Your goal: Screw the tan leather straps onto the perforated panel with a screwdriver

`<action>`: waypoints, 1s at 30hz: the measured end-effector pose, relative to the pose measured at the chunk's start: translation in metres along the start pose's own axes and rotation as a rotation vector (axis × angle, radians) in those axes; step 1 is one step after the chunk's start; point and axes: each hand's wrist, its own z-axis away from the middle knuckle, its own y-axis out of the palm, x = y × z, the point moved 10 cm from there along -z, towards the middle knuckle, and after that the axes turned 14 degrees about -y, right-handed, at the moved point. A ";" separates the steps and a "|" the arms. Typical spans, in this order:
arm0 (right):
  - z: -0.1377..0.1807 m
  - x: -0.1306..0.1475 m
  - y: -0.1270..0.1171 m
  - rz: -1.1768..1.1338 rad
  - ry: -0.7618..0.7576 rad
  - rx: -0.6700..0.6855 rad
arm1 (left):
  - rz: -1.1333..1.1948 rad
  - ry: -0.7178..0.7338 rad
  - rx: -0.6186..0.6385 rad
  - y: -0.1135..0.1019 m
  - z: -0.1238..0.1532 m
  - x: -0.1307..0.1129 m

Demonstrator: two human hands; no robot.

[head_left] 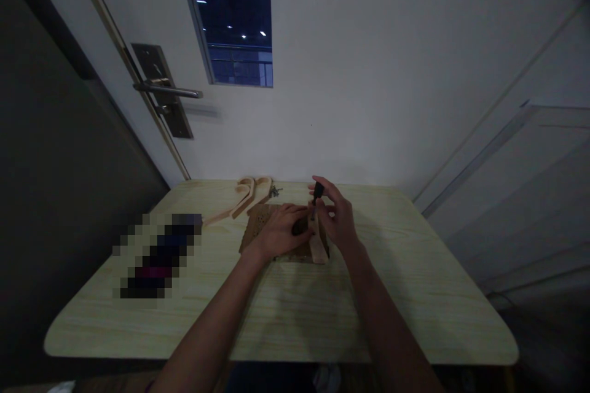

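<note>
My right hand (338,215) is closed around a small screwdriver with a black handle (318,189). Its shaft points down at the top end of a pale wooden piece (318,245), which stands along the right side of a brown board (251,227). Over the board lies my left hand (283,230), its fingers and thumb reaching to the left side of the wooden piece and steadying it. The screwdriver's tip and whatever it meets are too small and dark to make out.
Curved wooden pieces (251,196) lie at the back left of the table (391,313), beside a small heap of screws (275,191). A blurred-out dark object (161,258) is on the left. Behind the table stands a white door with a metal handle (175,91).
</note>
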 end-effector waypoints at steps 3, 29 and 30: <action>0.001 -0.001 0.002 -0.050 0.012 0.023 | 0.005 0.002 -0.008 -0.001 0.001 0.000; 0.004 -0.006 0.003 -0.064 0.023 -0.012 | 0.020 0.021 -0.001 0.000 0.001 -0.001; 0.004 -0.005 0.005 -0.101 0.022 -0.002 | 0.023 0.021 -0.005 -0.001 0.000 -0.001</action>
